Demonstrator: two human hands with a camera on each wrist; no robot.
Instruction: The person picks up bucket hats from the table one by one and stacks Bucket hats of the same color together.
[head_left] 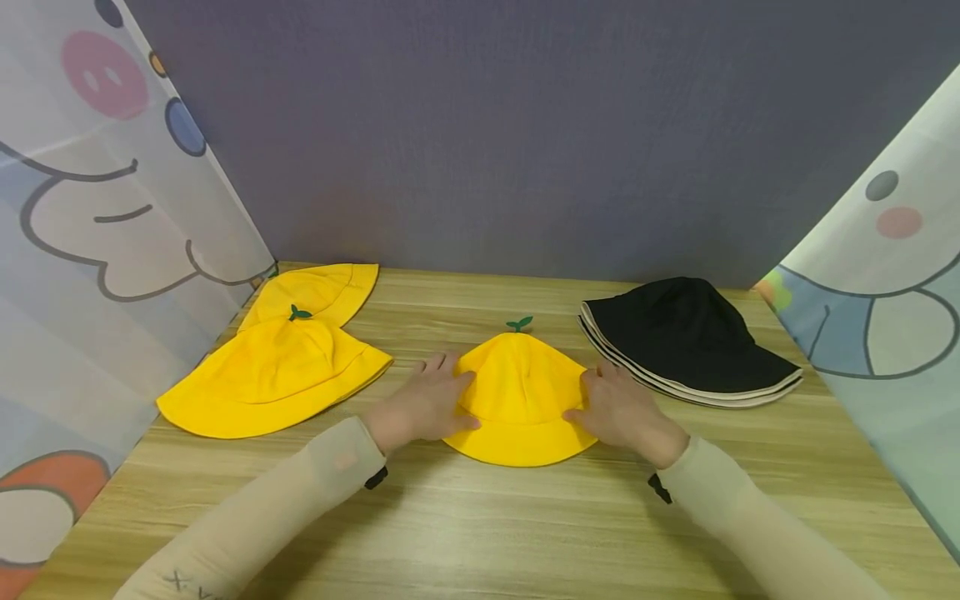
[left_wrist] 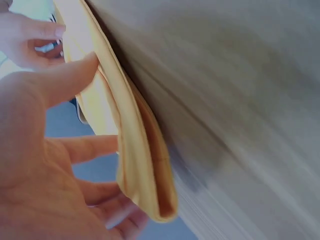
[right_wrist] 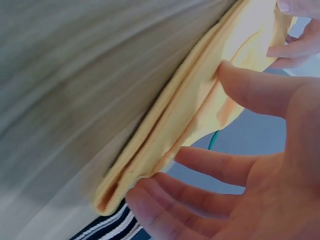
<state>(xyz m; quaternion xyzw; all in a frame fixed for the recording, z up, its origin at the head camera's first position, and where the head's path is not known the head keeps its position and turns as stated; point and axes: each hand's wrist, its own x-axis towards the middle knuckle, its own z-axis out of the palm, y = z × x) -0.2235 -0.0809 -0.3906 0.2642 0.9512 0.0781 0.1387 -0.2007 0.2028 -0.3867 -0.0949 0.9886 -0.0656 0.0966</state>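
Observation:
A yellow bucket hat (head_left: 517, 392) with a green sprout (head_left: 519, 324) on its crown lies flattened on the table between both hands. My left hand (head_left: 427, 398) is at its left side; in the left wrist view the thumb rests on the yellow brim (left_wrist: 131, 125) and the other fingers touch its edge, loosely extended. On the opposite side, my right hand (head_left: 624, 408) mirrors this. Its thumb touches the hat's upper face and its nearly straight fingers lie along the folded edge (right_wrist: 150, 145) in the right wrist view.
At the left, a yellow hat with a sprout (head_left: 262, 375) overlaps another yellow hat (head_left: 322, 287) behind it. Stacked black hats with pale rims (head_left: 682, 337) lie at the right, close to my right hand. A grey panel (head_left: 480, 150) and printed curtains (head_left: 60, 275) enclose the wooden table (head_left: 480, 533).

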